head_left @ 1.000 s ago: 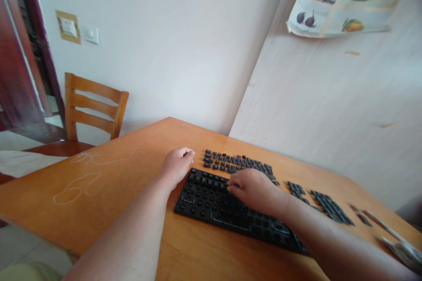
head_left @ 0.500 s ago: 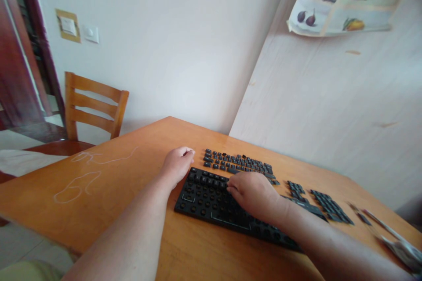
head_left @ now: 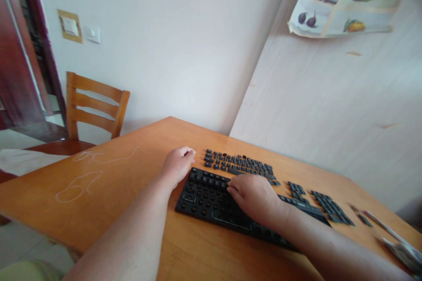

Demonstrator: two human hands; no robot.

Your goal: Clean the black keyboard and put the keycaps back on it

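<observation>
A black keyboard (head_left: 211,204) lies aslant on the wooden table. Keycaps sit along its top rows at the left, while bare switch sockets show lower down. My left hand (head_left: 179,162) is closed beside the keyboard's far left corner, and its curled fingers hide whatever may be in them. Over the upper rows, my right hand (head_left: 252,193) is closed with fingertips pointing down at the keys. Whether a keycap is between those fingertips cannot be seen. Behind the keyboard, loose black keycaps (head_left: 244,164) lie in rows.
More keycaps lie at the right in a small group (head_left: 296,189) and a larger block (head_left: 331,206). Thin brush-like tools (head_left: 382,224) rest near the right edge. White string (head_left: 75,189) lies on the table's left. A wooden chair (head_left: 95,105) stands beyond the left edge.
Both hands hold nearly the same places and poses. The whole view has shifted very slightly.
</observation>
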